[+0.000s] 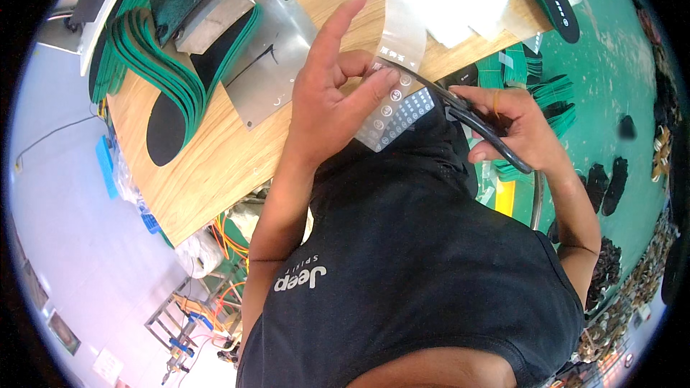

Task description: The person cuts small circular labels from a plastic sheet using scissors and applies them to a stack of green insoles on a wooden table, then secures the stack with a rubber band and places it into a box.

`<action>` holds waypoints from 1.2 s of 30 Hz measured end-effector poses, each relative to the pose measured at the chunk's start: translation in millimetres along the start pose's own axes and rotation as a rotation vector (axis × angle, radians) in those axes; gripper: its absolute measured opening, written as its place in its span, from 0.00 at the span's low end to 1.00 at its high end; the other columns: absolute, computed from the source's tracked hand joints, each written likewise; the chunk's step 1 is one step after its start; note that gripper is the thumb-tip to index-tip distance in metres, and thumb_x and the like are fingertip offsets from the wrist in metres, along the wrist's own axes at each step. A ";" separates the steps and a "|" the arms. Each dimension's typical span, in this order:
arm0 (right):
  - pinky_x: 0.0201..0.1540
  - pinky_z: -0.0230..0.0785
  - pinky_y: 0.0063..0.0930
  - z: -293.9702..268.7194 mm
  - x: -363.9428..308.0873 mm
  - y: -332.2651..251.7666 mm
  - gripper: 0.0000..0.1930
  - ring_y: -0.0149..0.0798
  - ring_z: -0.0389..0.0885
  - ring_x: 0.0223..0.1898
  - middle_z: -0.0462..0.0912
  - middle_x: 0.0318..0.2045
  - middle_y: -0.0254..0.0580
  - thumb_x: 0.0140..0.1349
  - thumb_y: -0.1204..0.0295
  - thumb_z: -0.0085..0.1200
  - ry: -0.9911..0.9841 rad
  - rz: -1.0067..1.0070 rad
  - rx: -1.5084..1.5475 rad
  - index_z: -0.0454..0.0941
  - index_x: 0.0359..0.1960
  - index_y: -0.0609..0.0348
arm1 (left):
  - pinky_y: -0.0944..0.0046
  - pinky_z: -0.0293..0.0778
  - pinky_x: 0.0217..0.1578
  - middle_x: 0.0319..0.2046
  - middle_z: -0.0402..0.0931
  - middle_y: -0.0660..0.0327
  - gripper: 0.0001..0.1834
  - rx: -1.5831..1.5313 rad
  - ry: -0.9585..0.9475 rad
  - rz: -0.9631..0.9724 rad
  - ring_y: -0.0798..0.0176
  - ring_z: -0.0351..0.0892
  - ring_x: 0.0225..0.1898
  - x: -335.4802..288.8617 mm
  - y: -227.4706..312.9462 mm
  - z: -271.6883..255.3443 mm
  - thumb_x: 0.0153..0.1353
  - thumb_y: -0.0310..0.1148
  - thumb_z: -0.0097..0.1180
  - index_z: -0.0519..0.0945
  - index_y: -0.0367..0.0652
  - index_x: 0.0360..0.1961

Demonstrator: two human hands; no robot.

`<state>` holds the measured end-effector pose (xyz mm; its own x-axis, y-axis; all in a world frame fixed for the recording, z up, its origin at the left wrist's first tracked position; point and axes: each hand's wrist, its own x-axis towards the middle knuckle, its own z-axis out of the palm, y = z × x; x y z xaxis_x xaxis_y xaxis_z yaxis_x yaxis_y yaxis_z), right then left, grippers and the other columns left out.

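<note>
My left hand (334, 104) pinches a clear film strip (404, 32) printed with rows of small white marks. Its thumb lies on the film and the index finger sticks up, away from it. Part of the strip rises over the table's edge; the lower part hangs above my lap, with a denser printed patch at its end. My right hand (514, 126) grips black-handled scissors (496, 136), fingers in the loops. Their blades reach left to the film beside my left thumb. Whether the blades are parted is hard to make out.
Green-and-black insoles (162, 75) stand in a curved stack on the wooden table (215, 190), by a machine (208, 18) and a metal plate (269, 50). Bright white sheets (460, 0) lie at the far side. More insoles (557, 104) are piled on the right, below table height.
</note>
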<state>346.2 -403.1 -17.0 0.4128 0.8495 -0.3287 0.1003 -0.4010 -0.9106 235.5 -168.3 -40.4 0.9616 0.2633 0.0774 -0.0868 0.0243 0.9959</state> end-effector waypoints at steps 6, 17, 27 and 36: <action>0.26 0.55 0.16 23.4 0.6 30.1 0.40 0.21 0.65 0.24 0.69 0.22 0.24 0.41 0.54 0.73 0.127 -0.217 0.168 0.73 0.53 0.67 | 0.73 0.72 0.36 0.28 0.80 0.59 0.43 0.007 -0.106 -0.086 0.72 0.78 0.32 0.7 3.2 3.8 0.54 0.20 0.59 0.52 0.44 0.69; 0.28 0.62 0.20 -3.7 -44.2 32.4 0.36 0.23 0.67 0.24 0.68 0.21 0.25 0.42 0.54 0.73 0.544 -0.300 -0.133 0.76 0.51 0.64 | 0.71 0.73 0.34 0.33 0.82 0.56 0.29 0.179 0.104 0.004 0.68 0.80 0.32 -1.4 -4.4 14.8 0.61 0.26 0.53 0.62 0.40 0.64; 0.31 0.69 0.32 -67.5 92.8 -35.3 0.17 0.41 0.77 0.27 0.80 0.30 0.49 0.52 0.68 0.56 0.664 -0.327 -0.864 0.75 0.42 0.65 | 0.62 0.75 0.37 0.36 0.81 0.53 0.25 0.425 -0.569 0.284 0.56 0.81 0.35 -16.2 7.3 44.7 0.63 0.32 0.52 0.67 0.47 0.61; 0.39 0.70 0.35 71.1 64.9 -26.4 0.19 0.50 0.79 0.38 0.79 0.37 0.48 0.54 0.71 0.63 0.179 -0.637 -0.298 0.76 0.47 0.59 | 0.64 0.74 0.46 0.39 0.81 0.49 0.26 0.035 0.191 0.175 0.60 0.81 0.41 -44.4 9.3 -3.8 0.62 0.22 0.51 0.61 0.33 0.62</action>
<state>306.0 -313.0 -32.1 0.3310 0.8905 0.3121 0.6026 0.0550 -0.7961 191.0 -176.1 -34.8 0.8661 0.4376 0.2416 -0.2352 -0.0698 0.9694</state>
